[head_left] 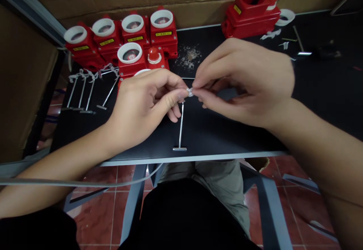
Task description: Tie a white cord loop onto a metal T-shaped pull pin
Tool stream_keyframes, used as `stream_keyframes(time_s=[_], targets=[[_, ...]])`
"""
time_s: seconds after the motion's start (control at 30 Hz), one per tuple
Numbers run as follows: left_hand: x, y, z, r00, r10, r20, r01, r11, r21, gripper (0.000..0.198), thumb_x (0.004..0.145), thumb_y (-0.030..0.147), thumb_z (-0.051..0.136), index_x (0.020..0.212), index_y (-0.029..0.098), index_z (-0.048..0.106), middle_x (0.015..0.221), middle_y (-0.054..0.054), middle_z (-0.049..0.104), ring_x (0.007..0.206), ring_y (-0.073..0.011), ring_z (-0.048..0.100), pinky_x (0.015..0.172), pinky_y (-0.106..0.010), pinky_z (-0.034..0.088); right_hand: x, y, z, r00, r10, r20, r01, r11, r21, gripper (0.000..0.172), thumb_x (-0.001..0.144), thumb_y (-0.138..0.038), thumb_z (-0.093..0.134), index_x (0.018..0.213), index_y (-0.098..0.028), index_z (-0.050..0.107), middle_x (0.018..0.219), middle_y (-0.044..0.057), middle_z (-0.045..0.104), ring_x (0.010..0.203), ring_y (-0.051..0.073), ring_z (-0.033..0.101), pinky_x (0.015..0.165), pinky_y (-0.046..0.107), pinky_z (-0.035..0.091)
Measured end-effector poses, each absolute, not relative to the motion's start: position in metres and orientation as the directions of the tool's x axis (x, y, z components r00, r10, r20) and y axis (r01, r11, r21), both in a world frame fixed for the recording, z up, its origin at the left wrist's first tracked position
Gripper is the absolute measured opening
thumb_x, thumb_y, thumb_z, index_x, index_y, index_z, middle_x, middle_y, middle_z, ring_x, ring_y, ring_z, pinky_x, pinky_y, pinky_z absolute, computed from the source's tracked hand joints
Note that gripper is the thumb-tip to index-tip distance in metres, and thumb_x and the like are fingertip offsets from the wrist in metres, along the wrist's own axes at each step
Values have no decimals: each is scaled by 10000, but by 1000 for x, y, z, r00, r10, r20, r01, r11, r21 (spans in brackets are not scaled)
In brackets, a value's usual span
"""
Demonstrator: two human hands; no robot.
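Over the table, my left hand (147, 104) is closed, thumb and forefinger pinching a small crumpled whitish strand (190, 91). From the right, my right hand (244, 84) pinches the other side of that strand between its fingertips. Whether it is chain, cord or plastic is too small to tell. Just below my left fingers, a thin metal T-shaped hammer (180, 127) reaches toward the table's front edge, its crosspiece nearest me. Its upper end is by my left fingertips, and its link to the strand is hidden. Behind my left hand stands a red box with a white ring (129, 53), partly covered.
Several red boxes with white rings (133, 22) fill the back left. Similar T-shaped hammers (89, 95) with whitish strands lie at left. Another red housing (249, 19), a loose white ring (285, 17) and small screws (284, 45) are back right. Debris (189, 56) lies mid-table.
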State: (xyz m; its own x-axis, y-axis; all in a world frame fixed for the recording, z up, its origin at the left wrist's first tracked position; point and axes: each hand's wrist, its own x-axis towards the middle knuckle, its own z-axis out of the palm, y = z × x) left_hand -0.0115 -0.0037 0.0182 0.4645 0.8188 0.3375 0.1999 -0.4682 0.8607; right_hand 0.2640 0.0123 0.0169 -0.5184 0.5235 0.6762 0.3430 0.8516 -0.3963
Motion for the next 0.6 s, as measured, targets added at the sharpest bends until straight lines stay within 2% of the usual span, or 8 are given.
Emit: stream_keyframes(time_s=[0.13,0.23,0.37,0.5,0.6], targets=[[-11,-6,21,453,850,270,231,-405,885,303,1254,506,929,1105,260,834,901,11,861,712,-174,875,699,-307,767,268,15,21,-560,344,754,339,925,-171,138,1239,-169,825,1255,-290,890,1223,40,968,1093,182,946,994,299,798],[-9,-7,22,444,853,275,232,-406,884,331,1259,521,920,1094,249,830,909,-2,866,714,-174,870,696,-306,764,272,17,27,-628,302,717,295,945,-140,141,1226,-172,851,1276,-284,920,1236,70,981,1109,187,952,1007,290,788],[-8,-8,22,450,846,288,240,-425,873,285,1290,456,873,1097,254,821,898,-1,860,706,-178,864,688,-327,774,270,16,33,-604,473,641,302,881,-365,64,1181,-286,960,1129,-324,952,1199,77,982,1102,242,955,998,358,792],[-9,-9,23,458,838,296,276,-450,849,223,1296,409,851,1127,265,831,928,-11,881,715,-189,859,706,-351,789,264,12,34,-556,634,538,322,760,-564,209,1142,-437,1024,992,-342,914,1202,72,952,1117,285,924,1029,449,796],[-11,-8,23,477,814,331,331,-515,791,150,1272,317,861,1131,270,840,968,-2,885,735,-188,859,767,-376,790,263,9,35,-518,697,496,309,693,-651,289,1104,-471,1057,933,-319,881,1198,88,925,1026,273,877,944,430,792]])
